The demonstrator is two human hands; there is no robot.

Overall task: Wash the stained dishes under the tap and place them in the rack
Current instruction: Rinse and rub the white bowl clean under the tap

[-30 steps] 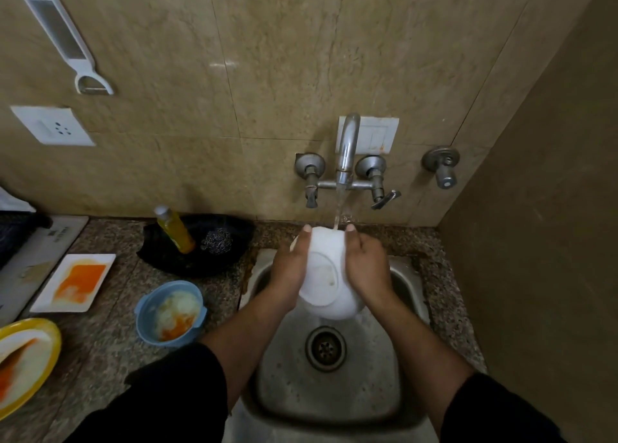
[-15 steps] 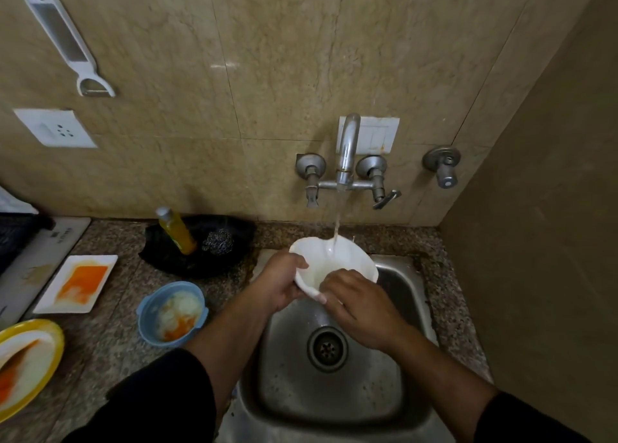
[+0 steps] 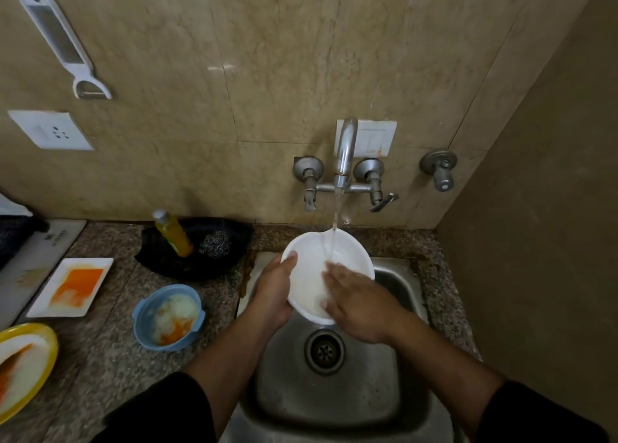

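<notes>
Fingers (image 3: 338, 272) and water (image 3: 335, 220) inside white bowl (image 3: 303, 284)

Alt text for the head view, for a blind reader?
A person rinses a white bowl under the running tap over a sink: the left hand grips its rim, the right hand rests flat inside. A stained blue bowl, white tray and yellow plate sit on the counter.

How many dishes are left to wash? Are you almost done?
Not nearly. No finished dish shows, and no rack is in view. In hand: the left hand holds the white bowl under the running tap while the right hand rubs its inside. Left: the blue bowl, the white rectangular plate and the yellow plate wait on the counter with orange stains.
</notes>
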